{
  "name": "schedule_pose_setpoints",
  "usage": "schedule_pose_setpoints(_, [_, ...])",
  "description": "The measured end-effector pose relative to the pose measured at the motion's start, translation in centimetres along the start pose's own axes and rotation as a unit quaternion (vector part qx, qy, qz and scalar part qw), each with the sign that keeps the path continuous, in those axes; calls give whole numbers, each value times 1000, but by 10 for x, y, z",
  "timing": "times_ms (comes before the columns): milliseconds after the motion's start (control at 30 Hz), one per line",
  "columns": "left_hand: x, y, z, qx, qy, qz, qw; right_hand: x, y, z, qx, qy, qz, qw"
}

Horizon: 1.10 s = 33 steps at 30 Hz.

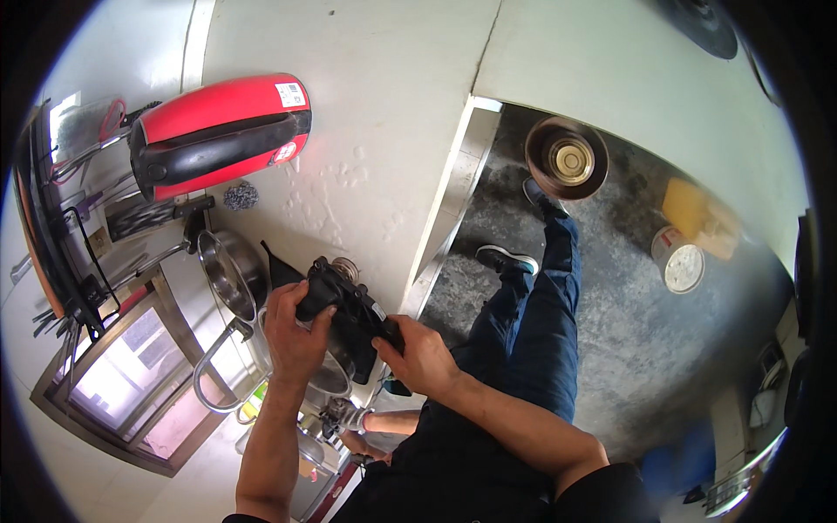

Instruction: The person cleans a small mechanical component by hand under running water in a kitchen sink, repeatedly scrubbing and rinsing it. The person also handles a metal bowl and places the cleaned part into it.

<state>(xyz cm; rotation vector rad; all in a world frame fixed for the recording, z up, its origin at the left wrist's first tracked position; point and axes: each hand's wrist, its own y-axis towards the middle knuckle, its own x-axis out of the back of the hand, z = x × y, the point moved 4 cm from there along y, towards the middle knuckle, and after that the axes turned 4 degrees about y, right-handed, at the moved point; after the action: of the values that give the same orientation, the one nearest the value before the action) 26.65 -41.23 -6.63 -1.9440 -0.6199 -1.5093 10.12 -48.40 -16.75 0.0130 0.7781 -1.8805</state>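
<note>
A black device (343,301) with a knobby, moulded body is held in front of me over the counter's edge; its exact kind I cannot make out. My left hand (296,327) grips its left end, thumb pressed on the near side. Around its right end close the fingers of my right hand (421,353). Just behind the device shows a small coiled, metallic round thing (345,268); whether it belongs to the device I cannot tell. Below the device, dark fabric or strap-like material hangs, partly hidden by my hands.
On the pale counter (375,131) stand a red and black appliance (228,131) and a steel scrubber (241,196). A metal pan (228,272) and a faucet (209,375) lie left. Another person's forearm (391,422) reaches in below. A brown bowl (545,157) and white bucket (678,261) are floorward.
</note>
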Motion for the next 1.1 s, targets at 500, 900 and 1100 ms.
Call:
schedule_pose_setpoints(500, [-9,-13,15,92,33,90,991,-5,2,-15,6,-54,46,998])
schedule_pose_setpoints(900, [-16,-10,2,234,-18,136,963,-5,13,-29,-126,-44,141,981])
schedule_pose_setpoints(1100, [-38,-15,1,288,-47,-7,956,-5,15,-36,-93,-27,159,983])
